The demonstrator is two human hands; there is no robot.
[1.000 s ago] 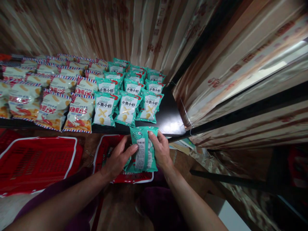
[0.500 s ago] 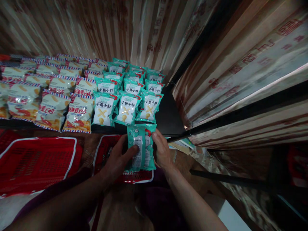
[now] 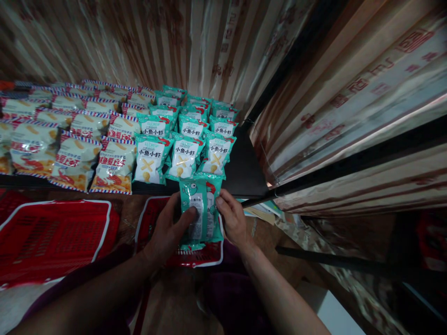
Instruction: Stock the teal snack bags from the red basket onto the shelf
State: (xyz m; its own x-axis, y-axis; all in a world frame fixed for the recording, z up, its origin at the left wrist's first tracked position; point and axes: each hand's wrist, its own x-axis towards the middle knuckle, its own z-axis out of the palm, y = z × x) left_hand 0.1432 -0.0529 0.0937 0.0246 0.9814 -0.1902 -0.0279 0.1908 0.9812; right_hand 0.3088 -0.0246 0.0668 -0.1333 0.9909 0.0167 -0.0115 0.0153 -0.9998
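Note:
A teal snack bag (image 3: 202, 211), its printed back towards me, is held upright between my two hands in front of the shelf edge. My left hand (image 3: 171, 228) grips its left side, the thumb lying across the back. Fingers of my right hand (image 3: 232, 216) pinch the bag's upper right edge. Just behind it, rows of teal snack bags (image 3: 183, 156) stand on the black shelf (image 3: 247, 172). Left of those are rows of white and orange snack bags (image 3: 115, 163) with striped edges. Below the held bag is a red basket (image 3: 209, 256), partly hidden by my hands.
Another red basket (image 3: 63, 232) with a white rim sits at the lower left. A patterned curtain (image 3: 157, 42) hangs behind the shelf and continues on the right (image 3: 349, 93). Black frame bars (image 3: 349, 160) cross the right side. A white box (image 3: 337, 314) is at the lower right.
The held teal bag and both hands have shifted slightly left. The bag's top has moved up a little, now overlapping the bottoms of the front teal bags. Both hands still hold it.

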